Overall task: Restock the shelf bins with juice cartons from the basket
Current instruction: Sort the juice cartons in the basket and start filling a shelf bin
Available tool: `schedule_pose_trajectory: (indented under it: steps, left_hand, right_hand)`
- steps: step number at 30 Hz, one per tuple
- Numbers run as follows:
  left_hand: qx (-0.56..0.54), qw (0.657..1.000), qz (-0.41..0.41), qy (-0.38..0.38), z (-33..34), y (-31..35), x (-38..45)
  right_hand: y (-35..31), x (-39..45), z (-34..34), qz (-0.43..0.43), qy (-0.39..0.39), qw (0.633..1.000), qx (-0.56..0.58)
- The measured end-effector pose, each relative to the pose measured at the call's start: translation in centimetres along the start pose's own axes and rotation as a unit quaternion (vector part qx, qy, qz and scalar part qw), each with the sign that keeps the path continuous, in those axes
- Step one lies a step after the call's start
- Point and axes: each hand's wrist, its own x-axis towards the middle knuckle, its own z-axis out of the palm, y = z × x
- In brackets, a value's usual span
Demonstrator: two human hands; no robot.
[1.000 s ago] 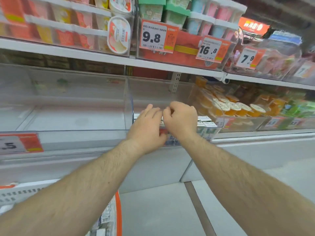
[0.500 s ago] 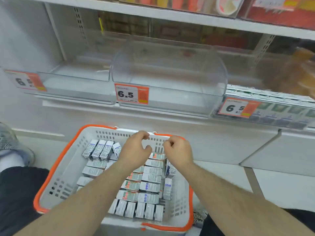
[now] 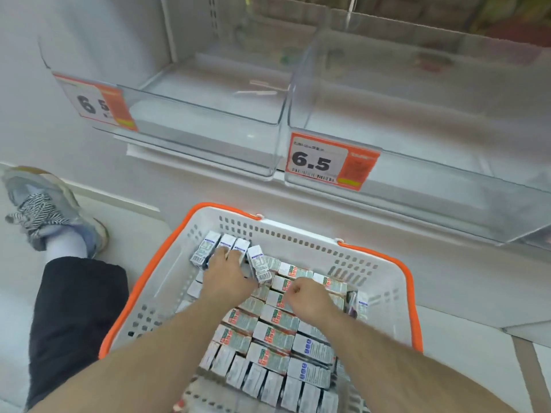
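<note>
The basket (image 3: 384, 296) is sitting on the floor, holding many juice cartons (image 3: 277, 338). The right hand (image 3: 310, 296) is curling closed over them (holding nothing visible); the left hand (image 3: 226, 275) is clamping upright cartons (image 3: 229, 248). Beyond, both shelf bins (image 3: 417, 180) are standing unfilled; restocking here appears barely begun.

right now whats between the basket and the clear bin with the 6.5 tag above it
Only the bare white shelf base panel shows in the head view between the basket rim and the clear bin.
</note>
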Motion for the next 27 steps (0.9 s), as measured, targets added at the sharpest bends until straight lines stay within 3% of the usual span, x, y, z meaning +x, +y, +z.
schedule_pose_trajectory:
  steps: [4,8,11,14,21,27]
  left_hand:
    - [0.143,0.99,0.002,-0.007,0.1,-2.0,4.1]
    - [0.185,0.982,-0.014,-0.038,0.6,-2.3,5.8]
    - [0.153,0.987,-0.052,-0.01,0.3,-2.0,6.4]
    - [0.085,0.991,-0.098,-0.029,0.3,-1.6,6.6]
    - [0.029,0.993,-0.099,-0.059,0.3,-0.4,4.2]
    - [0.018,0.997,-0.046,-0.061,4.4,3.7,-2.1]
  right_hand:
    - [-2.4,3.1,2.2,-0.018,-0.006,0.999,0.028]
    - [-4.0,5.3,4.4,0.019,0.017,0.994,0.106]
    - [-4.6,6.0,4.7,0.062,0.022,0.99,0.126]
    - [-5.3,6.4,4.7,0.078,-0.015,0.981,0.177]
    - [-4.9,4.1,3.8,0.117,-0.069,0.959,0.25]
    - [0.3,-0.8,1.3,0.173,-0.032,0.98,0.087]
